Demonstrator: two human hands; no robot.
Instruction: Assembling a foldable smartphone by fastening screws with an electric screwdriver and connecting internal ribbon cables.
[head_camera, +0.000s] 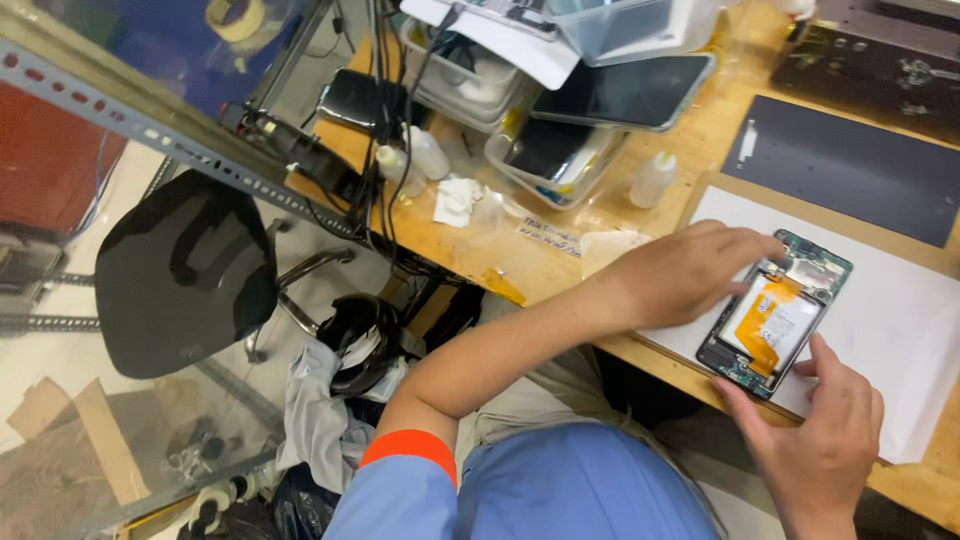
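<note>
Head view: left hand (690, 275) and right hand (825, 440), fingers spread, steady opened phone (775, 312) beside white bottle (653, 180).

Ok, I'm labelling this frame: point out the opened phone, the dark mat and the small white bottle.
opened phone (775, 312): head view, orange flex over its battery.
dark mat (850, 170): head view, its bare middle.
small white bottle (653, 182): head view, its body.
</note>
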